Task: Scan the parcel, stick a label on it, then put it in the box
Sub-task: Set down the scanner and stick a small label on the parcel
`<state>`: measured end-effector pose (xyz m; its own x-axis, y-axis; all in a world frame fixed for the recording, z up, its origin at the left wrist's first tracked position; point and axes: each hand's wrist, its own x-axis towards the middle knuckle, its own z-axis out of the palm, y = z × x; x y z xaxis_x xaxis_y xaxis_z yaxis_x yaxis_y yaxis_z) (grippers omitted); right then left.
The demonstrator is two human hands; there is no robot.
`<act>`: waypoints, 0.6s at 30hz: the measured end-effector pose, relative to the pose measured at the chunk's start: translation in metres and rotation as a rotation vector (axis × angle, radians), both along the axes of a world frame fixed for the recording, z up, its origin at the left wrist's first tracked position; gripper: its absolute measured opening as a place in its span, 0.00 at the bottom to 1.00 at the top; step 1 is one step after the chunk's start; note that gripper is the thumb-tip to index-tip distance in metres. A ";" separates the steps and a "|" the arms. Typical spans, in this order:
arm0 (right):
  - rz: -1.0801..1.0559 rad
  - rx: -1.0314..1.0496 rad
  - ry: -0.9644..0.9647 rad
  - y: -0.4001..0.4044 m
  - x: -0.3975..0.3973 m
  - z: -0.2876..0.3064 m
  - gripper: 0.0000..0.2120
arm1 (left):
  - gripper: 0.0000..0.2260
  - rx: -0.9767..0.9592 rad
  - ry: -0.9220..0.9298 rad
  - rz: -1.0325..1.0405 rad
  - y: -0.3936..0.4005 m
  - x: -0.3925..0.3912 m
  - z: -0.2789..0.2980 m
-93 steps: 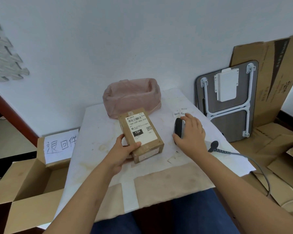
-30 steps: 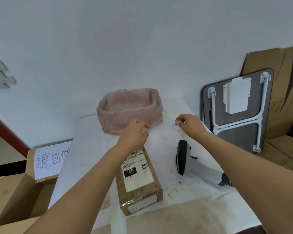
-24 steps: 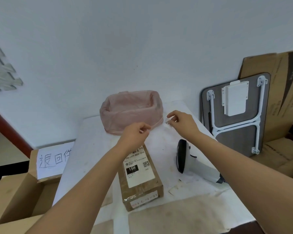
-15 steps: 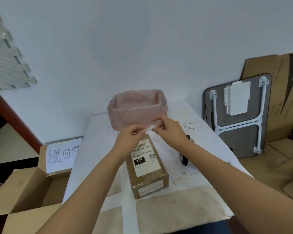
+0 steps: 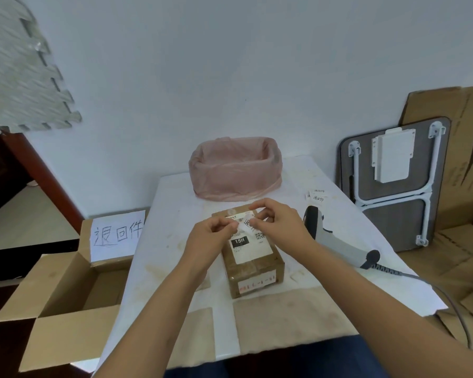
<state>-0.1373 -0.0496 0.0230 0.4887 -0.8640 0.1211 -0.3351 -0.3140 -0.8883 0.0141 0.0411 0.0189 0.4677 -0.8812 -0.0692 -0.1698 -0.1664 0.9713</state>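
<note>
A brown cardboard parcel (image 5: 253, 261) with a white shipping sheet marked 15H lies on the white-covered table (image 5: 175, 214). Just above its far end, my left hand (image 5: 209, 240) and my right hand (image 5: 277, 223) pinch a small white label (image 5: 245, 225) with handwriting between their fingertips. The grey barcode scanner (image 5: 331, 236) lies on the table to the right of the parcel, its coiled cable running off the right edge. An open cardboard box (image 5: 63, 293) with a handwritten paper sign stands on the floor to the left of the table.
A pink plastic-lined bin (image 5: 235, 170) stands at the table's back. Two or three spare labels (image 5: 317, 195) lie behind the scanner. A folded table (image 5: 393, 186) and flattened cartons (image 5: 464, 148) lean on the wall at right. A foam mat (image 5: 22, 77) hangs upper left.
My right hand let go of the scanner, picked a label from the back right of the table and brought it over the parcel. My left hand left the parcel and joined it on the label.
</note>
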 end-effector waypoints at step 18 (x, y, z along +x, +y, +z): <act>0.057 0.219 -0.202 0.036 -0.011 -0.011 0.13 | 0.03 -0.147 -0.009 0.192 0.031 -0.024 -0.013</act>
<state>-0.1485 -0.0132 0.0118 0.5219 -0.8523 0.0346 -0.1325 -0.1210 -0.9838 -0.0102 0.0717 0.0056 0.6273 -0.7766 0.0580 -0.1577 -0.0537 0.9860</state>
